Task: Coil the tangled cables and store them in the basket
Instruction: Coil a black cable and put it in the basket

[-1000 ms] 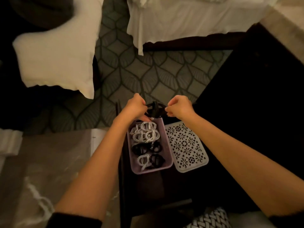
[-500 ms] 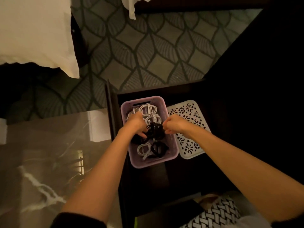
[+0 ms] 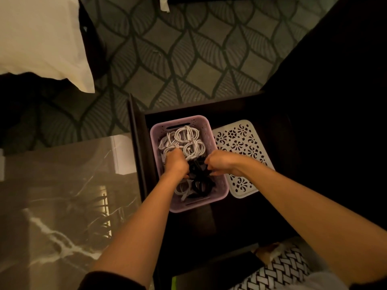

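A pink perforated basket (image 3: 221, 188) sits in an open dark drawer. Coiled white cables (image 3: 189, 136) fill its far half; another white coil (image 3: 182, 189) and a black coil (image 3: 202, 187) lie at its near end. Between them a black coiled cable (image 3: 198, 166) sits low in the basket's middle, and both hands hold it. My left hand (image 3: 176, 162) grips its left side with curled fingers. My right hand (image 3: 221, 162) pinches its right side. Fingertips are partly hidden behind the coil.
A white lid with cut-out floral pattern (image 3: 240, 143) lies right of the basket in the drawer (image 3: 240, 222). A marble-look tabletop (image 3: 62, 206) spreads at left. Patterned carpet (image 3: 188, 59) lies beyond, with a white pillow (image 3: 41, 38) at upper left.
Both hands carried the black coil from above the basket's far rim down into its middle. The view tilted downward and closer.
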The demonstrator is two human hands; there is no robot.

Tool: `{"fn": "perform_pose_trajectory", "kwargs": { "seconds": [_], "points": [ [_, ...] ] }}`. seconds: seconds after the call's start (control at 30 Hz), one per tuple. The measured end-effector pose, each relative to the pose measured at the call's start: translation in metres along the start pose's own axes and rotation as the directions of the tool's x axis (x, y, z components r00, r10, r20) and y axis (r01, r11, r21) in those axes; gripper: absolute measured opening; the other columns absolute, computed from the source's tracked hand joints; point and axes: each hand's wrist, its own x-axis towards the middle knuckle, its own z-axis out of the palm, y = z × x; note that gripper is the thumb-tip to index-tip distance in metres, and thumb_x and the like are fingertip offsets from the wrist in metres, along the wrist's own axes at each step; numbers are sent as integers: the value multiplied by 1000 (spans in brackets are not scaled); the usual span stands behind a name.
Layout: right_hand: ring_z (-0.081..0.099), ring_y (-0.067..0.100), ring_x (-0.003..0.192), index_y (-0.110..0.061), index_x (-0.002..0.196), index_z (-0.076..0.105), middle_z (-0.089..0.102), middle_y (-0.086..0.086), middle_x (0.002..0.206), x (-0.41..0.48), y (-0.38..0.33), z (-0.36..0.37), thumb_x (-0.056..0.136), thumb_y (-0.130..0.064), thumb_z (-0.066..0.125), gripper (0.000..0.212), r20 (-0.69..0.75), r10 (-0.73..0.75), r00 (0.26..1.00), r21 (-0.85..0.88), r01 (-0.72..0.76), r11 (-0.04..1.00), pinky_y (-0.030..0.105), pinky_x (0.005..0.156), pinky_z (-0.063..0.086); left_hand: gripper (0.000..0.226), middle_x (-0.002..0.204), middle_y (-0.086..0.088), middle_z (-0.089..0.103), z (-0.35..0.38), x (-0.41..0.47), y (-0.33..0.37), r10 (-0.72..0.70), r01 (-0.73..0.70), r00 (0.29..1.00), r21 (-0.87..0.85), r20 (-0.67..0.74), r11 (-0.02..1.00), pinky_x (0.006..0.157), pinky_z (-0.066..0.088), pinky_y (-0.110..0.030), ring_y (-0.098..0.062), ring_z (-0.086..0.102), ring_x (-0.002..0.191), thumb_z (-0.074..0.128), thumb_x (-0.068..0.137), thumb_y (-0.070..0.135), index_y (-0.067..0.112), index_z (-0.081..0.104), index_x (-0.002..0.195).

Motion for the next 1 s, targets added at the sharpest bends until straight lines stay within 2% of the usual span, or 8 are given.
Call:
{"fn": "perform_pose_trajectory", "kwargs": {
  "seconds": [0.13, 0.2, 0.3, 0.43, 0.63, 0.8, 0.87, 1.0],
  "points": [
    [49, 21, 111, -2, 130, 47, 49, 10, 121, 0, 1, -1, 95, 6, 36, 38, 39, 9, 999, -13, -9, 1000, 30, 95, 46, 26, 115, -30, 56, -1, 4, 1, -85, 91, 995, 110, -52, 990, 67, 55, -41, -42, 61, 88, 39, 93, 2, -11, 51, 113],
    [50, 22, 111, -2, 131, 47, 48, 11, 128, 0, 3, -3, 94, 6, 36, 39, 52, 18, 998, -24, -17, 1000, 32, 97, 47, 20, 109, -29, 59, 0, 8, 1, 25, -16, 999, 259, -30, 966, 57, 57, -44, -41, 64, 72, 50, 87, -8, -11, 56, 106],
    [49, 15, 95, -2, 129, 48, 49, 10, 120, 2, 6, -8, 94, 6, 37, 37, 28, 8, 1000, -28, -7, 1000, 33, 97, 47, 9, 98, -29, 62, -4, 4, 1, 89, -95, 995, 429, 33, 899, 61, 58, -47, -41, 67, 73, 62, 79, -13, -10, 61, 88],
    [50, 17, 105, -2, 129, 48, 48, 12, 132, 3, 7, -10, 94, 6, 37, 37, 36, -9, 999, -12, 9, 1000, 30, 92, 47, 9, 89, -23, 62, -8, 5, 5, 145, -144, 989, 537, 40, 832, 61, 58, -45, -40, 68, 71, 67, 76, -11, -7, 61, 81],
    [51, 22, 114, -1, 129, 48, 50, 14, 131, 5, 6, -5, 95, 4, 35, 37, 27, -7, 1000, -23, 7, 1000, 28, 92, 47, 12, 97, -22, 63, -3, 14, -2, 173, -181, 983, 541, 66, 821, 56, 59, -43, -36, 68, 75, 67, 78, -7, -6, 63, 90],
    [50, 25, 119, -4, 128, 47, 50, 15, 129, 5, 3, -10, 95, 3, 36, 35, 12, 1, 1000, 74, -2, 997, 23, 77, 51, 10, 87, -26, 62, 4, 22, -8, 248, -223, 969, 450, 5, 865, 56, 58, -46, -41, 66, 77, 60, 80, -13, -8, 60, 72],
    [49, 24, 119, -3, 126, 47, 48, 15, 130, 5, 2, -9, 94, 6, 37, 35, 41, 10, 999, 122, -15, 992, 25, 81, 51, 13, 86, -23, 62, 6, 22, -11, 266, -241, 964, 453, 8, 858, 48, 56, -38, -36, 67, 77, 60, 82, -9, -6, 58, 70],
    [47, 21, 116, 1, 131, 45, 48, 12, 121, 10, 5, 1, 92, 11, 37, 41, 55, 2, 998, 165, -11, 986, 30, 101, 45, 10, 85, -26, 62, 9, 20, -12, 247, -209, 967, 373, -56, 904, 54, 57, -48, -35, 66, 68, 65, 75, -15, -13, 60, 84]
  ]
}}
